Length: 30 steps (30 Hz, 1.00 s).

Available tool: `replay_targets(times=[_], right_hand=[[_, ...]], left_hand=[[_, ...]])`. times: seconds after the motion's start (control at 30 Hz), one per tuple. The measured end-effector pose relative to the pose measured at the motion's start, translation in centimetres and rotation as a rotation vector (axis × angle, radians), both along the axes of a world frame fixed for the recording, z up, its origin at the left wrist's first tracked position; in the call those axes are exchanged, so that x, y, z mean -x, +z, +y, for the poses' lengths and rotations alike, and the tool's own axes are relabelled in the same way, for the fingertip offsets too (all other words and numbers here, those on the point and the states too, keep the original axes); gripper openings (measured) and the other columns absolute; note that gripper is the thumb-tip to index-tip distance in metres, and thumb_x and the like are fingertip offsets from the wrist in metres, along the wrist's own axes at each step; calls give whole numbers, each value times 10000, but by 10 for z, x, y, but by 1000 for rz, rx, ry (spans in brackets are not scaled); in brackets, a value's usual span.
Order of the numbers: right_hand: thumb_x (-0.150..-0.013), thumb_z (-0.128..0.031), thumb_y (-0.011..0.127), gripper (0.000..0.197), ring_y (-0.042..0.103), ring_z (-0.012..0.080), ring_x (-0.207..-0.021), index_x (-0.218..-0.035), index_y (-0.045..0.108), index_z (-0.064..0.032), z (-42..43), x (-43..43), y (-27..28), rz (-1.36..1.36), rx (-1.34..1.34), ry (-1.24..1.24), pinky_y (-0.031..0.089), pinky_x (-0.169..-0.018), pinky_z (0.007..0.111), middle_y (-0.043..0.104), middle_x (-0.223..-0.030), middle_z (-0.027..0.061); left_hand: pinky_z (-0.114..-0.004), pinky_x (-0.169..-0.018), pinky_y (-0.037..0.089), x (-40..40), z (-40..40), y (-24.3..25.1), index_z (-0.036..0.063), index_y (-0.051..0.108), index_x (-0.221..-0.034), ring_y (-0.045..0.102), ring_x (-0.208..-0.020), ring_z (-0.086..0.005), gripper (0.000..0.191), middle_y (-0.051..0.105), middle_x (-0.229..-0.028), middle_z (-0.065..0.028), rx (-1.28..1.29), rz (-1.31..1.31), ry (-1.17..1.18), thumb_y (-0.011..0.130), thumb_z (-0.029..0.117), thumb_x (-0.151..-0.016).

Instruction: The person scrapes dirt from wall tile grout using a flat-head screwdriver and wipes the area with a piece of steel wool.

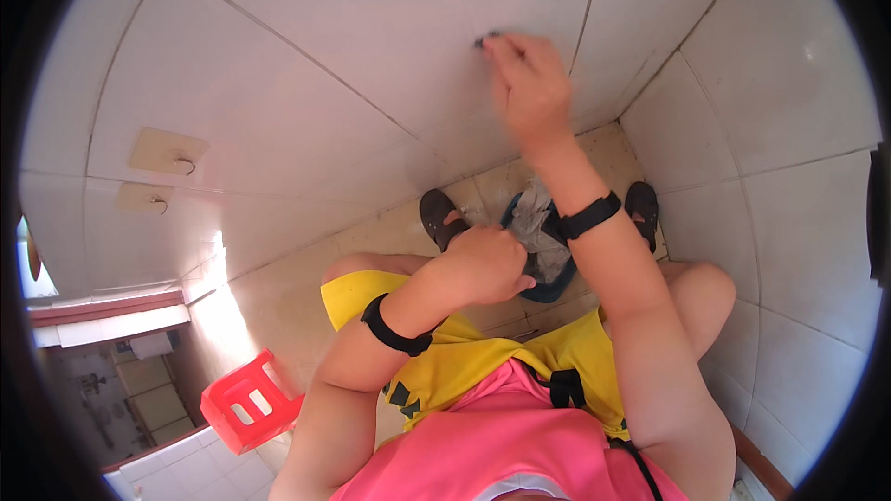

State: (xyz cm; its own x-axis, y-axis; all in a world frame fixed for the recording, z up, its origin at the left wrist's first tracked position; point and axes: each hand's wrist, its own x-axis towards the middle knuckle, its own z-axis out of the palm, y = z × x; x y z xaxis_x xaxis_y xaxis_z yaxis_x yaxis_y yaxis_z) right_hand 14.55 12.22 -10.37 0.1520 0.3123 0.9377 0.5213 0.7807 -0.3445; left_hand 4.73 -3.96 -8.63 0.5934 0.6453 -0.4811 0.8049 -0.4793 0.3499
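Raised against the white tiled wall [362,21], my right hand [532,83] pinches a small dark object [486,40] between its fingertips; what it is cannot be told. My left hand [491,264] is curled with its knuckles up, over the left side of a dark blue bin [553,292]. Whether that hand holds the bin's rim or something else is hidden beneath it. Crumpled grey material [546,243], like a plastic liner or paper, fills the bin, which stands on the floor between my feet. Both forearms wear black straps.
A red plastic stool [250,403] is at the lower left. Two metal hooks on adhesive plates, an upper one [167,151] and a lower one [146,198], are fixed to the wall at left. Another tiled wall [786,97] closes the right side. Beige tiles [299,278] cover the floor.
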Motion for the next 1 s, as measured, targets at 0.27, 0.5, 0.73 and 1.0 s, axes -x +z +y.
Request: replay_targets(times=[0.27, 0.5, 0.73, 1.0], right_hand=[[-758, 66, 690, 178, 612, 274, -786, -925, 691, 5, -1, 3, 17, 10, 34, 56, 519, -656, 348, 643, -893, 95], [-762, 53, 687, 176, 611, 270, -788, -929, 697, -1, -9, 12, -4, -64, 75, 45, 518, -652, 343, 641, -887, 93], [-748, 52, 689, 185, 612, 270, -785, -925, 697, 0, -4, 4, 17, -58, 55, -2, 522, -657, 345, 639, -886, 94], [-751, 62, 688, 185, 609, 274, -778, -926, 695, 3, -6, 3, 7, -88, 82, 40, 518, -647, 350, 637, -883, 96]], left_hand=[[-454, -883, 472, 0, 1, 0, -52, 694, -791, 650, -838, -399, 415, 667, -809, -214, 1, -1, 5, 700, 361, -825], [-443, -882, 474, 11, 4, -10, -58, 693, -802, 651, -834, -393, 429, 669, -825, -225, 15, 40, 29, 697, 370, -827], [-450, -855, 472, 3, 3, 5, -69, 691, -795, 648, -819, -391, 439, 669, -807, -218, 30, -13, 10, 701, 370, -826], [-461, -828, 497, 5, 9, 3, -70, 693, -794, 655, -855, -405, 466, 679, -839, -227, 37, 52, 14, 681, 393, -846]])
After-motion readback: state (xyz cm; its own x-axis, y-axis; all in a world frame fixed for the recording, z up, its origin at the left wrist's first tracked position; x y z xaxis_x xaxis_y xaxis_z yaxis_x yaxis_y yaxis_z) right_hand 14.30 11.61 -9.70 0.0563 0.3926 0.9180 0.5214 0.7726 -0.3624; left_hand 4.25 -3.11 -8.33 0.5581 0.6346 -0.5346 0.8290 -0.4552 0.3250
